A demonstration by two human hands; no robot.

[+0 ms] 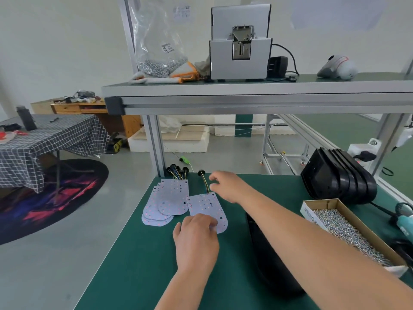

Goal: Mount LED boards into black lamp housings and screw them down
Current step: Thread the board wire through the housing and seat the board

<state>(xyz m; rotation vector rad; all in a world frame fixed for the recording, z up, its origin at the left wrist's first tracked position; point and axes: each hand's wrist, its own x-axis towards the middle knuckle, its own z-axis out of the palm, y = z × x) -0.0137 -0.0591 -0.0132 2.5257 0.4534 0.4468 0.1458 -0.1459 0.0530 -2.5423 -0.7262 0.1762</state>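
Note:
A single white LED board lies on the green bench, its coloured wires running back to a black grommet. My left hand grips the board's near edge with curled fingers. My right hand hovers beside the wires with loosely bent fingers, holding nothing. A fanned stack of more LED boards lies to the left. One black lamp housing sits under my right forearm, mostly hidden. Several nested black housings stand at the right.
An open cardboard box of screws lies at the right, with a teal electric screwdriver behind it. The overhead shelf carries a screw feeder machine and a bag of screws. The bench's left edge drops to the floor.

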